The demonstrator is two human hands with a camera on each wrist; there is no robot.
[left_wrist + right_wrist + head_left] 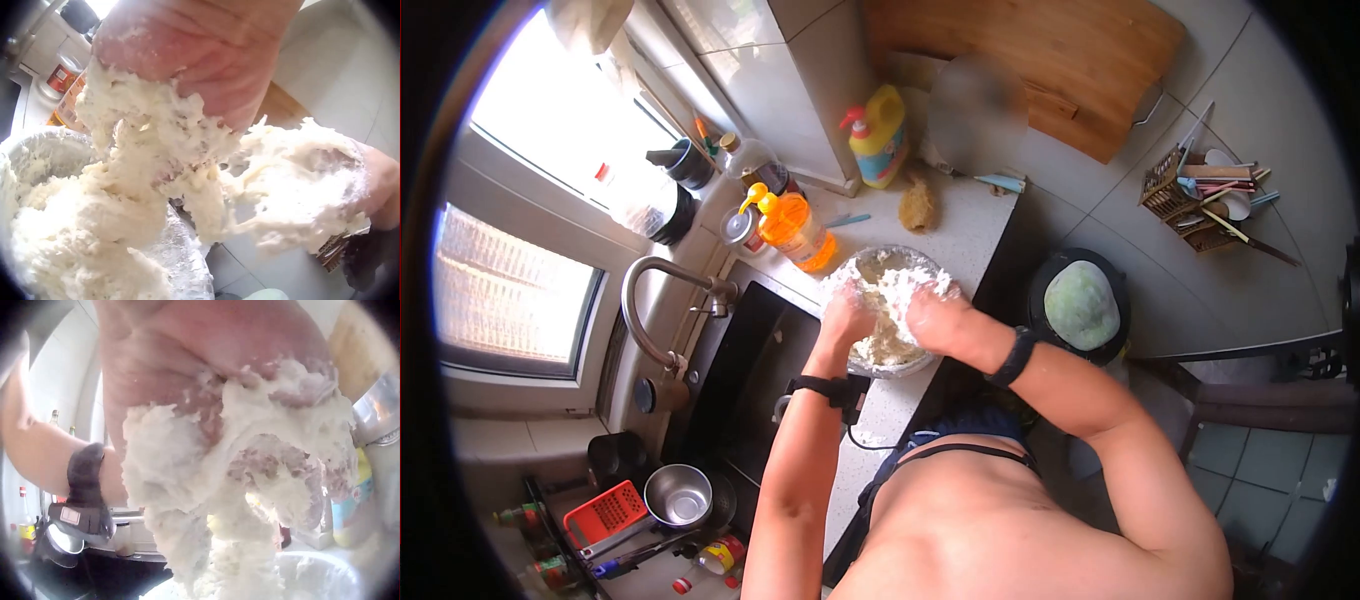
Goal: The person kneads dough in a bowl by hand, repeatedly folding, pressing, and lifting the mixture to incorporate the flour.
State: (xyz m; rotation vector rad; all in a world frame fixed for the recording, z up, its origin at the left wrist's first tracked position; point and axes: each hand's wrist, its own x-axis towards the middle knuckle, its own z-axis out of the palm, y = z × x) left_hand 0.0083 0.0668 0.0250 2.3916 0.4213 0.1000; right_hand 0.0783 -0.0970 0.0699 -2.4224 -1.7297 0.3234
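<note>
Both hands are over a metal bowl (888, 372) on the counter, thickly coated in wet, sticky dough (81, 244). My left hand (850, 312) grips a lump of it at the bowl's left side; the dough hides most of its fingers. On the right side, my right hand (940, 320) has its fingers curled into another clump, which clings to the palm and hangs down in the right wrist view. Ragged dough stretches between the two hands in the left wrist view. More of it lies lumpy in the bowl, and smears coat the inner wall.
Left of the bowl is a black sink (735, 370) with a curved faucet (635, 310). An orange pump bottle (795, 230), a yellow bottle (880, 135) and a brown scrubber (918, 207) stand behind. A green-white rounded thing (1082, 305) sits lower right, beyond the counter edge.
</note>
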